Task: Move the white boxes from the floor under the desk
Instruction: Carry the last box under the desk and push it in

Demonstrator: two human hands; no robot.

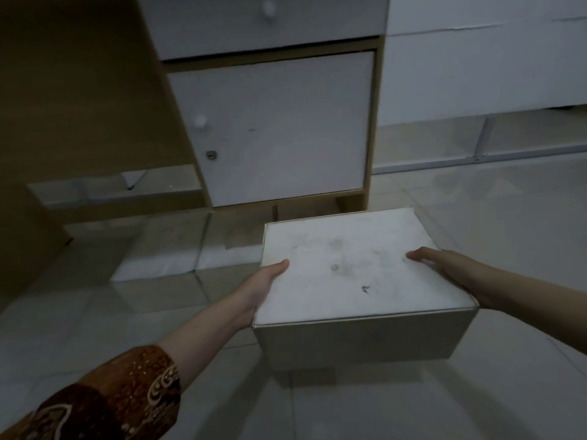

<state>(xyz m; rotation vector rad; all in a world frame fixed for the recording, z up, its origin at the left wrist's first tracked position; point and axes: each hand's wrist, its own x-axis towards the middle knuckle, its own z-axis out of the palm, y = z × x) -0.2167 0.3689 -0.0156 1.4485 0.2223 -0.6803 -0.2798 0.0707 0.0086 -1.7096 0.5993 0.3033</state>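
A white cardboard box (355,274) with a smudged lid is in the middle of the view, above the tiled floor in front of the desk. My left hand (263,287) grips its left side, thumb over the top edge. My right hand (444,265) presses on its right side, fingers lying on the lid. The box's underside and both palms are hidden. The desk (95,106) has a dark wooden opening at the left.
The desk's white cabinet door (279,128) with a knob and a lock stands right behind the box, a drawer above it. A white wall (476,58) with a tiled skirting runs at the right. Glossy floor tiles (413,408) spread in front.
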